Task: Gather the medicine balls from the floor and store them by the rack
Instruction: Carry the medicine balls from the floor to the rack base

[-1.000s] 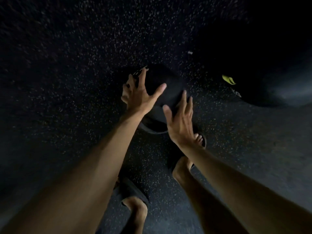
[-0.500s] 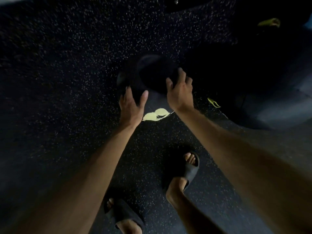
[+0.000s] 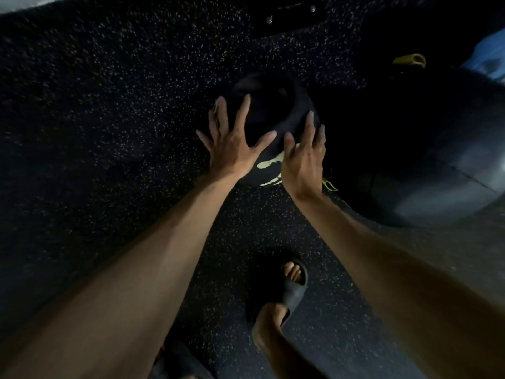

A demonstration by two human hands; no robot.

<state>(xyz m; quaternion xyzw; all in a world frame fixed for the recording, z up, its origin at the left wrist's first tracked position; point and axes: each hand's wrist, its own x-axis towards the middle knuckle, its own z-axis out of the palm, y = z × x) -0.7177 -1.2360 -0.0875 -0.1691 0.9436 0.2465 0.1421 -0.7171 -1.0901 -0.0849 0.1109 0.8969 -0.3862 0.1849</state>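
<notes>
I see both bare forearms reaching forward and down over a black rubber floor flecked with pale specks; between the two hands sits the round black medicine ball with pale yellow-green markings, dark and somewhat blurred, so its upper edge is hard to trace. My left hand lies flat against the ball's left side, fingers straight and spread wide, thumb pointing toward the other hand, gripping nothing; my right hand lies against the ball's right side, fingers straight and close together, likewise unclenched. The two thumbs are near each other but apart; the yellow-green print shows in the gap between them and under the right wrist. I cannot tell whether the ball rests on the floor or is raised just off it.

Just beside the ball, on the right, lies a much larger dark rounded ball with a dull grey sheen; a small yellow-green mark shows at its near edge by my right wrist. Farther back on the right is a small yellow curved piece, and a blue object sits at the frame's edge; both are too dim to identify. A black plate with two bolt heads lies at the top; below, a foot in a black slide sandal stands on the floor.
</notes>
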